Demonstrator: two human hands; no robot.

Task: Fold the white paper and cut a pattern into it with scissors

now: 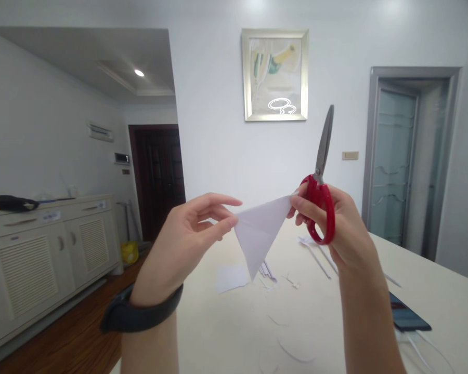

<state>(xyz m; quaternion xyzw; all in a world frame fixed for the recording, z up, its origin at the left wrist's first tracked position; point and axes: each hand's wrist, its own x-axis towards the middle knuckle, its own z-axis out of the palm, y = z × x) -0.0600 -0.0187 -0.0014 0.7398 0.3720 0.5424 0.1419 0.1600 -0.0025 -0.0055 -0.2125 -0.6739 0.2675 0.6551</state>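
A white paper triangle (259,228), apparently folded, hangs point-down between my hands above the table. My left hand (197,234) pinches its left corner between thumb and a finger, with the index finger stretched out above. My right hand (335,223) grips the right corner between thumb and fingertips. Red-handled scissors (323,202) hang on that same hand, blades closed and pointing up. Below the triangle a square piece of white paper (231,278) lies on the table, beside several thin rolled paper strips (268,271).
Paper scraps (292,282) and thin curled trimmings (294,356) are scattered on the white table (218,332). Long thin white sticks (319,262) lie to the right, near a phone (409,311) with a white cable. A cabinet (50,259) stands at left.
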